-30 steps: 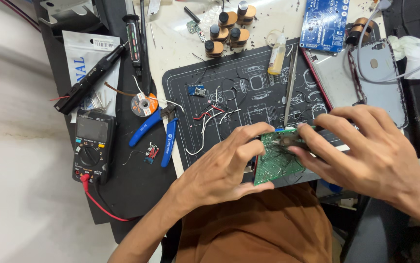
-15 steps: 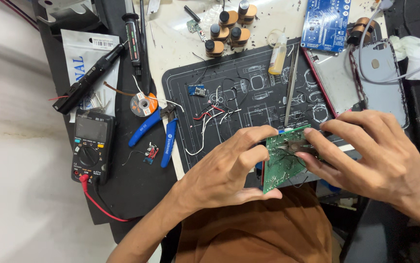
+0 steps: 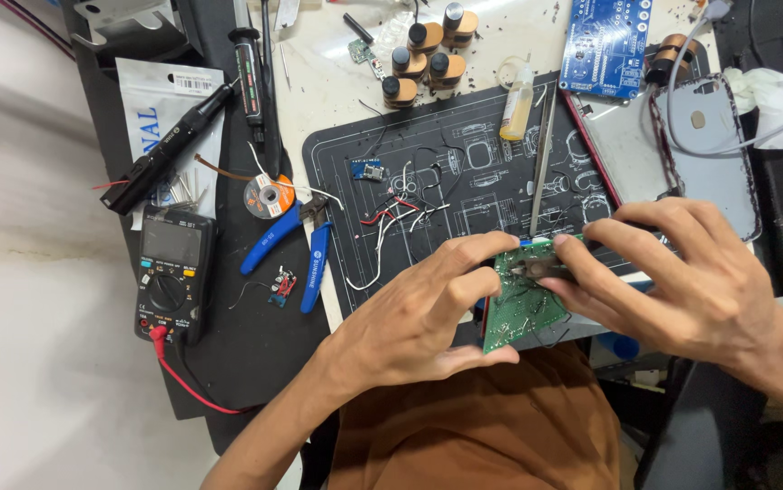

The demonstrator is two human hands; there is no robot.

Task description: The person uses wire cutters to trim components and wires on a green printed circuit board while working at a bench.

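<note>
Both hands grip a small green circuit board (image 3: 518, 304) at the near edge of the bench (image 3: 337, 82), over the front rim of a black work mat (image 3: 446, 172); the left hand (image 3: 418, 318) closes on its left side with thumb beneath and index finger along the top edge; the right hand (image 3: 682, 281) pinches its upper right corner; the board is tilted, its solder side up, speckled with silvery joints and thin dark leads; blue-handled pliers (image 3: 305, 259) and a black multimeter (image 3: 172, 277) lie well apart to the left

Multimeter (image 3: 171, 277), blue pliers (image 3: 296, 249) (5 knobs (image 3: 428, 50)).
</note>
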